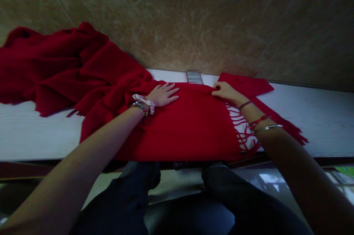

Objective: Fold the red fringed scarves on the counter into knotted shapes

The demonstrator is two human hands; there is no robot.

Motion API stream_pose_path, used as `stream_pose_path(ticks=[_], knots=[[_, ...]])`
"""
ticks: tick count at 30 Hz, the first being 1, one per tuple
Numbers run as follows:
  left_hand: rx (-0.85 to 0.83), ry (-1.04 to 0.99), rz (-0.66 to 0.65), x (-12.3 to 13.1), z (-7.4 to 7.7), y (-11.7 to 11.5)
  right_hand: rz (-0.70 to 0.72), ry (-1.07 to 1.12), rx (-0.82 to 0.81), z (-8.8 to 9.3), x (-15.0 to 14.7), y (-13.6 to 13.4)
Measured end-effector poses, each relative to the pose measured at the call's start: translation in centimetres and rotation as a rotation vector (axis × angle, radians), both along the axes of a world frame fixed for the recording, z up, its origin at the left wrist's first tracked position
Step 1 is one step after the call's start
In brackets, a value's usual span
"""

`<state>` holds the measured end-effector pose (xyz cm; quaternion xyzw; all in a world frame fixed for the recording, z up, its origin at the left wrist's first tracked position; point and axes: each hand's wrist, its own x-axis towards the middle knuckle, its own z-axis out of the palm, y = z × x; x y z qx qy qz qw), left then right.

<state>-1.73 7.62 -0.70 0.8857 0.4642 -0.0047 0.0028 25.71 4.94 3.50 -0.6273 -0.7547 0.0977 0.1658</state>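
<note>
A red fringed cloth (190,128) lies spread over the white bench top, its tassels hanging loose on the right side. My left hand (162,95) rests flat on its upper left part, fingers spread, with a ring and a scrunchie at the wrist. At the cloth's upper right corner, my right hand (222,91) pinches the edge between thumb and curled fingers. A bunched heap of red cloth (66,62) adjoins it on the left. Another folded red piece (246,84) lies behind and beside my right hand.
The narrow white bench top (309,117) runs left to right against a brown marbled wall (177,17). A small grey blurred object (194,77) is at the back edge. My legs in dark trousers (118,194) are below the front edge.
</note>
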Motion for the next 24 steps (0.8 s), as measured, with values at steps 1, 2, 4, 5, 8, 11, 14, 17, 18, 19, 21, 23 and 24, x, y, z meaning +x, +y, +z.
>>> stream_pose_path(ticks=[1, 2, 4, 5, 8, 11, 14, 17, 18, 19, 21, 23, 24], knots=[[-0.001, 0.0, -0.002, 0.0, 0.0, 0.2, 0.001, 0.037, -0.001, 0.2, -0.1, 0.0], [0.001, -0.002, -0.005, 0.0, 0.0, 0.3, 0.005, 0.095, -0.007, 0.4, -0.1, -0.1], [0.008, -0.005, -0.011, 0.0, -0.1, 0.7, 0.02, 0.28, -0.035, 0.8, -0.2, -0.1], [0.013, -0.004, -0.013, 0.0, -0.1, 0.9, 0.029, 0.4, -0.053, 0.9, -0.3, 0.0], [0.022, 0.002, -0.002, -0.1, -0.1, 1.3, 0.029, 0.718, -0.077, 1.4, -0.2, 0.5], [0.015, 0.0, 0.015, 0.0, 0.0, 1.5, -0.056, 0.873, 0.016, 1.8, 0.4, 1.2], [0.012, -0.007, 0.013, 0.0, 0.0, 1.6, -0.142, 0.795, 0.096, 1.7, 1.5, 1.6], [0.01, -0.014, 0.013, -0.1, -0.1, 1.7, -0.141, 0.564, -0.087, 1.1, 2.3, 1.2], [0.009, -0.016, 0.014, -0.1, -0.1, 1.7, -0.112, 0.469, -0.17, 0.9, 2.2, 1.0], [0.009, -0.017, 0.016, -0.1, -0.1, 1.7, -0.063, 0.374, -0.234, 0.6, 2.0, 0.8], [0.014, -0.019, 0.018, -0.1, -0.1, 1.7, 0.065, 0.148, -0.278, 0.2, 1.3, 0.3], [0.021, -0.022, 0.015, -0.2, -0.2, 1.8, 0.139, -0.097, -0.208, 0.0, 0.4, 0.0], [0.026, -0.023, 0.013, -0.2, -0.2, 1.8, 0.141, -0.195, -0.157, 0.0, 0.0, -0.1]])
